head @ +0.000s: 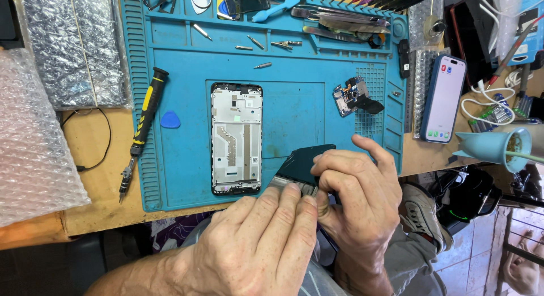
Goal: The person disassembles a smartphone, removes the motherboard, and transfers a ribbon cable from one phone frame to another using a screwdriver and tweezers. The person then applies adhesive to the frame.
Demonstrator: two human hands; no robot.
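A bare phone frame (236, 138) lies face up in the middle of the blue work mat (181, 182). Just right of it, at the mat's front edge, both hands meet on a dark flat phone part (303, 163) with a shiny lower edge. My right hand (357, 199) grips it from the right, fingers curled around its side. My left hand (260, 245) presses its fingertips on the part's lower edge. A small circuit board (354, 98) with a black flap rests on the mat's right side.
A black-and-yellow screwdriver (141, 126) and a blue pick (170, 120) lie left of the frame. Tweezers, screws and tools fill the mat's top trays. A phone (443, 98) with a lit screen lies right of the mat. Bubble wrap (34, 143) covers the left.
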